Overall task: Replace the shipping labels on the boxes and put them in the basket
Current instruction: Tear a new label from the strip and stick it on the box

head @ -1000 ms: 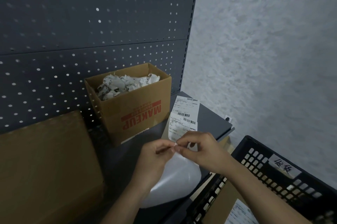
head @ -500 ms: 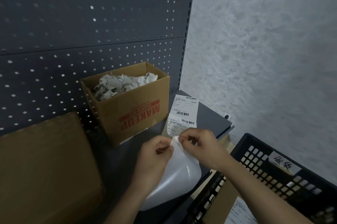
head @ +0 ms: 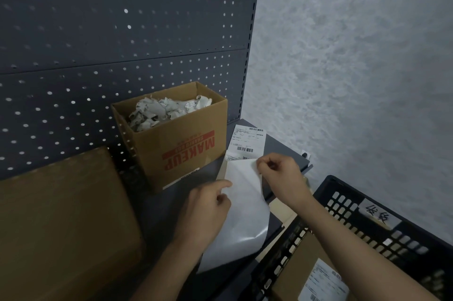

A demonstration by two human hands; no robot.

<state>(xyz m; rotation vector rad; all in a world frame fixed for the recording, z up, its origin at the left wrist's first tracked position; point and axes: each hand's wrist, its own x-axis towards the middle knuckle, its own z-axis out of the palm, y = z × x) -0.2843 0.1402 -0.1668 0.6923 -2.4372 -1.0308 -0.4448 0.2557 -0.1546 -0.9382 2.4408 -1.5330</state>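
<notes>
Label sheet (head: 245, 217), white and glossy: I'm holding it up between both hands, its lower end curling down below my wrists. My right hand (head: 279, 173) is pinching the sheet's top corner, thumb and forefinger clamped together on the paper and the other fingers curled in, with the forearm coming in from the lower right. My left hand (head: 208, 210) is gripping the sheet's left edge. Its forefinger is stretching along that edge and the rest are curled, knuckles facing up. I cannot tell where the thumb is sitting.

Just beyond my right fingertips, a strip of printed labels (head: 247, 141) with barcodes is lying flat on the dark shelf (head: 282, 149). Beyond my left fingers, an open MAKEUP carton (head: 186, 153) is standing, filled with crumpled paper scraps (head: 166, 109). A big plain cardboard box (head: 61, 215) is sitting well to the left of my left hand. Under my right forearm the black basket (head: 343, 205) is holding a box (head: 294, 266) with a label (head: 323, 281) facing up.
</notes>
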